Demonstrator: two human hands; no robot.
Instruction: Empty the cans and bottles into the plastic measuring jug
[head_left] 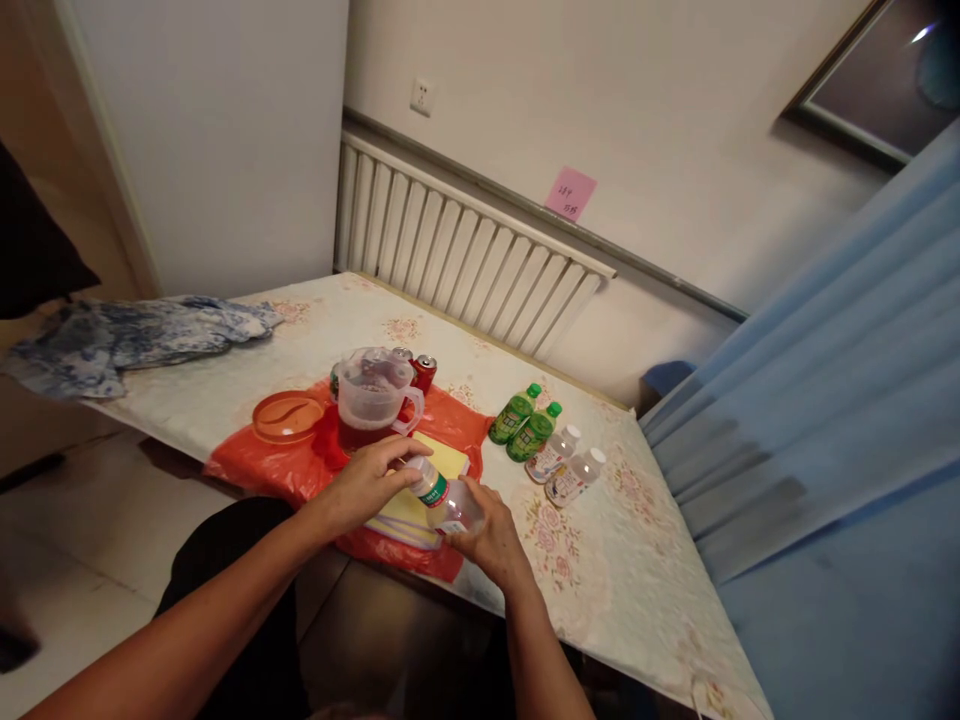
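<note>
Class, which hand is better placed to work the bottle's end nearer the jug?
Left hand, likely: its fingers are there, while the right hand holds the bottle near the other end.

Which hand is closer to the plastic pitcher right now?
Left. The left hand is just on the near side of the plastic pitcher; the right hand is farther off to the right, holding the clear bottle.

It looks like a home, and here comes the evidence: a flowered tablecloth (622,580) spreads wide, a white radiator (469,250) runs low along the plain wall (510,70), and there's a socket (421,97) above it! Over to the right, a blue curtain (832,360) hangs in folds; up top, a framed picture (885,85); down left, pale floor tiles (90,590). Whether living room or dining room, one can't tell.
</note>
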